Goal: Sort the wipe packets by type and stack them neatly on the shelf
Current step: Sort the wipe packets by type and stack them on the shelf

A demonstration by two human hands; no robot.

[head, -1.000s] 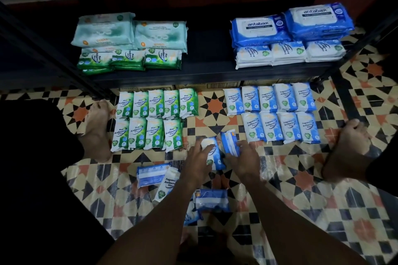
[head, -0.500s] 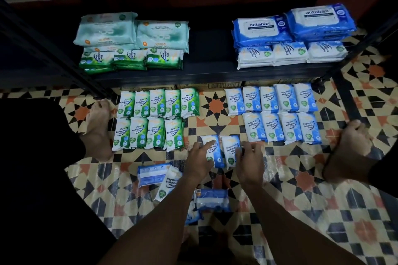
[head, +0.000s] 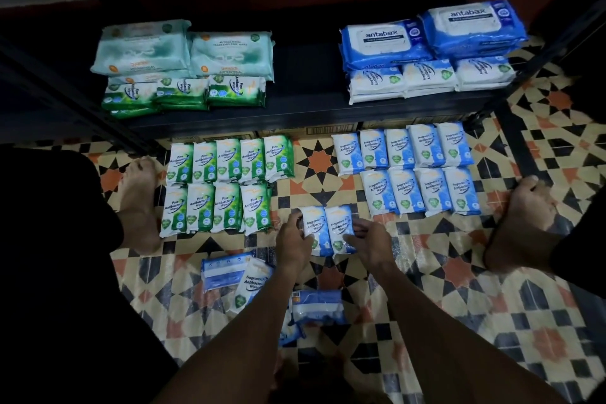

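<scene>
**Lining up two blue wipe packets on the floor**

A person reaches both arms down to a patterned tile floor (head: 442, 272) in front of a low dark shelf (head: 305, 108).

Two blue-and-white packets lie flat, side by side and touching, between the hands. The left hand (head: 293, 239) holds the left packet (head: 313, 228) by its outer edge, with the thumb across the face and the fingers curled round the far corner. The right hand (head: 369, 238) is loosely spread. Its fingertips touch the outer edge of the right packet (head: 339, 226) without wrapping round it.

Closer to the shelf, the green packets (head: 226, 184) lie in two rows, five behind and four in front. To their right, well apart across bare tile, the blue packets (head: 413, 170) lie in the same five-and-four layout. The held pair sits nearer the person than both groups, just left of the blue front row.

Three loose packets (head: 252, 282) lie nearer still, partly under the left forearm.

At the shelf's left end, two big pale green packs (head: 183, 49) sit behind small green shelf packets (head: 183, 92) along the front edge. At its right end, two big blue packs (head: 433, 33) rest on white-and-blue shelf packets (head: 426, 75).

A bare left foot (head: 137, 203) stands just beside the green rows, and a bare right foot (head: 521, 216) stands just beside the blue ones.
</scene>
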